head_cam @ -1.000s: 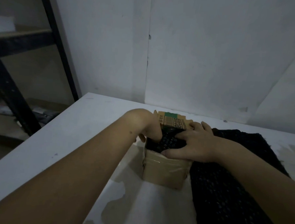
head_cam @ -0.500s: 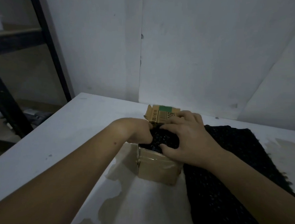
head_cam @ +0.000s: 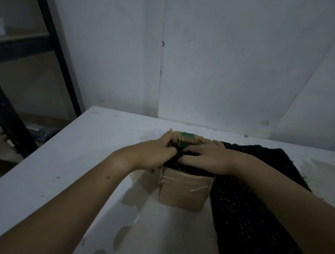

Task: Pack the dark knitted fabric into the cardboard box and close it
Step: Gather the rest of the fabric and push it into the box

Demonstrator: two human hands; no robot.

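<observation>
1. The cardboard box (head_cam: pixel 183 191) stood on the white desk (head_cam: pixel 85 152), near the far edge and the wall (head_cam: pixel 222 71). Clear tape (head_cam: pixel 187 180) crossed its near face, and a dark shelf frame (head_cam: pixel 56 54) stood off to the left.
2. The dark knitted fabric (head_cam: pixel 255 198) was only partly packed. A bunched wad filled the open top of the box, and the rest trailed over the right rim and lay spread on the desk just beside the box, running back towards the person.
3. The left hand (head_cam: pixel 152 155) sat at the box's left rim with its fingers (head_cam: pixel 168 141) bent down onto the wad, close to the far flap (head_cam: pixel 187 139). Whether they pinched the knit or only pushed on it could not be told.
4. The right hand (head_cam: pixel 207 157) lay across the top from the right. Its fingers (head_cam: pixel 194 148) were fairly straight and flat on the wad, pressing rather than gripping, and the thumb was low at the near rim.
5. The step in hand looked like stuffing, squeezing down what was already inside to make room for more.
6. The next move would probably call for one hand to hold the wad down while the other gathers the loose length and feeds it in fold by fold. The box looked small for so much fabric, so it would need firm packing before the flaps could fold shut; only the far flap showed.
</observation>
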